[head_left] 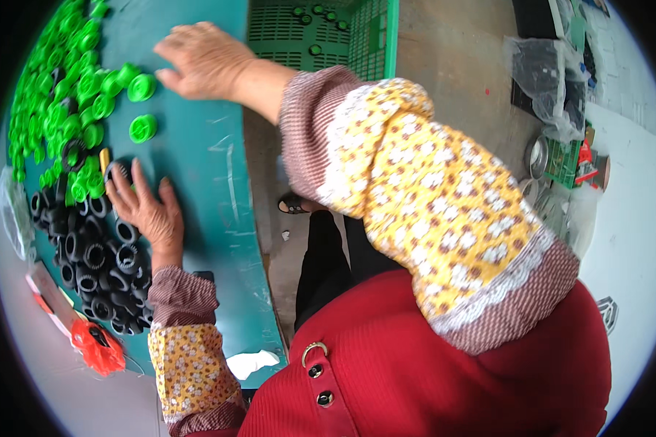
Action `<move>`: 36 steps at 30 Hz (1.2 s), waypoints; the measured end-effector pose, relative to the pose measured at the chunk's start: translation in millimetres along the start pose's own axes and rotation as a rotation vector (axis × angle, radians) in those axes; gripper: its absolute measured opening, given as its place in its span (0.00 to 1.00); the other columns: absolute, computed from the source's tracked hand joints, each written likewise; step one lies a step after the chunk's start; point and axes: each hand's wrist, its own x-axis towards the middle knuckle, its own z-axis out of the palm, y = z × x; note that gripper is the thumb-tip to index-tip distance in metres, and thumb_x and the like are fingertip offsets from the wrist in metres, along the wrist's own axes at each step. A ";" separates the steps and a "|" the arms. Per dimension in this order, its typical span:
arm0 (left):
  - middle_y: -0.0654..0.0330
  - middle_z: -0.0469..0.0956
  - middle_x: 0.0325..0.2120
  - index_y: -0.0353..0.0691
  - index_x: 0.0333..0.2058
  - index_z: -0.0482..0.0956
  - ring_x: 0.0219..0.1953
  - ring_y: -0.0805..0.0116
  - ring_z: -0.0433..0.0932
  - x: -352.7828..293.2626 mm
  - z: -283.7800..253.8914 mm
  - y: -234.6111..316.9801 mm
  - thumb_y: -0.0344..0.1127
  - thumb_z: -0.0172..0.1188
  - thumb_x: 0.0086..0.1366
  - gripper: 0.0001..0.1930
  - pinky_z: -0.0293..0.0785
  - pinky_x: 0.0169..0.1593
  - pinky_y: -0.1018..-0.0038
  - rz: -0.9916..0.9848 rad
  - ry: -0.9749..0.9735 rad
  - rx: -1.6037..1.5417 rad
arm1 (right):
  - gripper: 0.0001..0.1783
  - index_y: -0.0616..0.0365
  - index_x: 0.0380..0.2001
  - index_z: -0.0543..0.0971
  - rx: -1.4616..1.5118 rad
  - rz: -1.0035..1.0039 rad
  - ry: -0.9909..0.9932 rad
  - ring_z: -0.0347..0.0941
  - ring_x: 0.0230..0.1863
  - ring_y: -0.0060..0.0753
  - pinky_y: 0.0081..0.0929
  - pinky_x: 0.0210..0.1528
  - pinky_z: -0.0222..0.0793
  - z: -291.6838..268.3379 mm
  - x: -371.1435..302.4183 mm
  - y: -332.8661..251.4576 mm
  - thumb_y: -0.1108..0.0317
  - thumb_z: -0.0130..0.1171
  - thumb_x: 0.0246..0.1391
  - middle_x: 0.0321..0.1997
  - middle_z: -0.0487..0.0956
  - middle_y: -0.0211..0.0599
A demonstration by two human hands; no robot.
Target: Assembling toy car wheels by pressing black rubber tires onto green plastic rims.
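Note:
My left hand (149, 211) lies over the teal table with its fingers spread, fingertips at a black rubber ring (116, 172) like a small tyre. Beside that hand is a heap of black rings (95, 256). Farther up, my right hand (210, 62) hovers near the table's edge, thumb and fingers apart, with nothing visible between them. Closest to it are two loose green plastic wheel hubs, one (141, 88) just left of the thumb and another (143, 129) nearer to me. A large pile of green hubs (58, 102) covers the far left of the table.
A green slatted crate (391, 44) stands right of the teal table (204, 167), holding several green-and-black wheels (315, 50). An orange-red plastic bag (98, 348) lies past the rings. White paper (252, 363) sits at the near edge. Clear plastic bags (547, 73) are at the far right.

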 end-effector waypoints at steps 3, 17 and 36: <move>0.48 0.55 0.57 0.40 0.54 0.62 0.57 0.44 0.51 0.8 6.9 1.5 0.38 0.52 0.56 0.26 0.46 0.59 0.55 0.011 0.026 -0.006 | 0.16 0.57 0.34 0.72 0.178 0.173 0.080 0.70 0.41 0.40 0.35 0.46 0.62 -7.5 -11.6 -3.3 0.59 0.54 0.43 0.31 0.75 0.41; 0.47 0.47 0.59 0.39 0.56 0.58 0.61 0.49 0.43 -8.4 -1.3 -10.3 0.37 0.44 0.63 0.23 0.39 0.61 0.54 0.033 -0.063 0.164 | 0.17 0.59 0.42 0.70 0.167 1.013 -0.073 0.70 0.41 0.45 0.35 0.41 0.67 -122.6 -350.7 148.7 0.71 0.54 0.45 0.38 0.74 0.44; 0.44 0.70 0.44 0.33 0.41 0.72 0.48 0.50 0.68 -232.8 323.7 191.8 0.40 0.55 0.51 0.21 0.63 0.52 0.67 -0.848 -0.854 -0.735 | 0.24 0.65 0.42 0.69 0.526 0.932 -0.781 0.64 0.48 0.54 0.40 0.54 0.56 -165.2 -480.0 47.4 0.64 0.58 0.41 0.44 0.70 0.52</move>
